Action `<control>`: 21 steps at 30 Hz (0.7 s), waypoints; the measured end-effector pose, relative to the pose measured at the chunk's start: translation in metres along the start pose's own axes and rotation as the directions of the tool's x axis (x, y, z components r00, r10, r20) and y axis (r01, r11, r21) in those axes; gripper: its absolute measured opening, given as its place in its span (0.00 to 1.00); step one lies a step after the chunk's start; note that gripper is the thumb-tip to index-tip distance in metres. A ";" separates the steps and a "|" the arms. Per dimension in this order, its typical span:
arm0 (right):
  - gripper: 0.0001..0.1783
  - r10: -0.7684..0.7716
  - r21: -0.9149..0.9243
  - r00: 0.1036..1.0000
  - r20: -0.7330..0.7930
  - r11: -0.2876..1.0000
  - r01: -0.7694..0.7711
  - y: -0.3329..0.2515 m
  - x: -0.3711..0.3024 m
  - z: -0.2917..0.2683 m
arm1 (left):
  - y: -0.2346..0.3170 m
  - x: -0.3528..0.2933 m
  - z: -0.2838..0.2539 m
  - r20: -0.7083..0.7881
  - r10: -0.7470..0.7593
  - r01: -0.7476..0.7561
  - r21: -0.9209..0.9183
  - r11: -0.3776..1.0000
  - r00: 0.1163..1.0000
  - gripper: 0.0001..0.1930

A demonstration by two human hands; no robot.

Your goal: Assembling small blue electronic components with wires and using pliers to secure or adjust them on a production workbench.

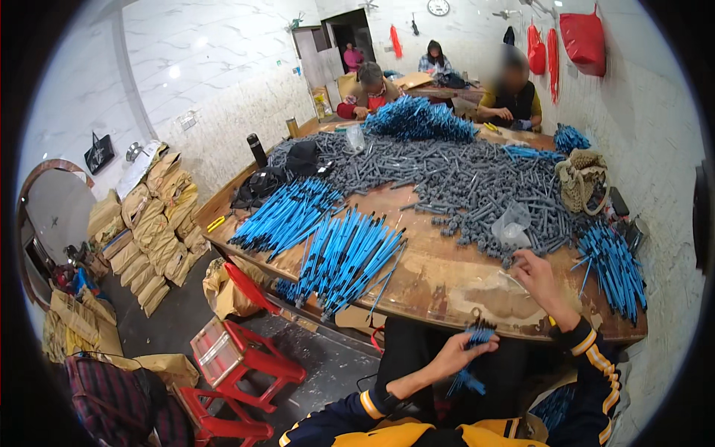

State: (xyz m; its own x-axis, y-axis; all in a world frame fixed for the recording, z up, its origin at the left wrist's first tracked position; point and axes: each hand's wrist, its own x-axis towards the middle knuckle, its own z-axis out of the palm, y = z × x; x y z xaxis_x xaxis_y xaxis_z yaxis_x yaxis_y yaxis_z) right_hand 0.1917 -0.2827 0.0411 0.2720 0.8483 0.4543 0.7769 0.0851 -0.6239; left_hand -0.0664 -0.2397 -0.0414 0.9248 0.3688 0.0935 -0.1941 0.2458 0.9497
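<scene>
Low at the table's near edge, my left hand (454, 356) is closed round a bundle of thin blue rods (468, 381) with dark tips sticking up above the fingers. My right hand (535, 277) is over the tabletop at the near rim of a wide heap of grey plastic tube-shaped pieces (465, 200). Its fingers are curled together beside a grey piece; what lies between them is too small to make out. A clear plastic bag (512, 225) rests on the heap just beyond this hand. To its right lies a pile of blue rods (612, 270).
More blue rods (350, 257) lie in bunches at the table's left, near a yellow-handled tool (215, 223). A large blue pile (421, 119) stands at the far side, where other people sit. Red stools (242, 357) and stacked sacks (153, 231) stand left. A woven bag (582, 181) sits right.
</scene>
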 end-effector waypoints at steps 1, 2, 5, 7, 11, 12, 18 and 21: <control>0.15 0.061 0.118 0.998 -0.021 0.991 -0.058 -0.006 -0.003 -0.003 | 0.002 -0.001 0.002 0.031 0.000 -0.001 0.025 1.000 1.000 0.15; 0.15 0.123 0.236 0.992 -0.035 0.965 -0.112 -0.010 -0.006 -0.005 | 0.004 -0.002 0.004 0.061 0.000 -0.003 0.050 0.999 0.998 0.16; 0.13 0.243 0.401 0.970 -0.020 0.891 -0.215 -0.019 -0.029 0.001 | 0.001 -0.009 0.004 0.069 0.002 -0.005 0.043 0.999 0.998 0.17; 0.12 0.328 0.492 0.945 0.006 0.822 -0.288 -0.017 -0.034 0.004 | 0.001 -0.002 -0.001 0.031 0.034 -0.034 0.000 0.999 0.999 0.17; 0.09 0.376 0.539 0.904 0.202 0.728 -0.423 0.025 -0.041 0.011 | 0.014 0.012 -0.002 0.054 0.064 -0.065 0.009 0.998 0.996 0.17; 0.09 0.378 0.540 0.904 0.202 0.727 -0.425 0.031 -0.043 0.013 | 0.015 0.011 -0.002 0.054 0.062 -0.063 0.008 0.998 0.997 0.17; 0.08 0.194 0.197 0.969 0.156 0.955 -0.223 0.016 -0.031 0.022 | 0.003 0.007 -0.007 0.083 -0.065 0.072 -0.091 0.993 0.994 0.16; 0.08 0.123 0.115 0.984 0.132 0.984 -0.138 0.015 -0.025 0.020 | 0.000 0.010 -0.004 0.063 -0.101 0.109 -0.129 0.986 0.993 0.16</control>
State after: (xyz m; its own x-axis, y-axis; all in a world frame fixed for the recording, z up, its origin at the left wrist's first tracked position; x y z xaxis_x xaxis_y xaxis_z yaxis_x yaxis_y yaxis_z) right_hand 0.1851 -0.2918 0.0079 0.2882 0.9137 0.2866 0.6616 0.0264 -0.7494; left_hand -0.0588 -0.2327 -0.0418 0.9586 0.2845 0.0154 -0.1326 0.3978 0.9079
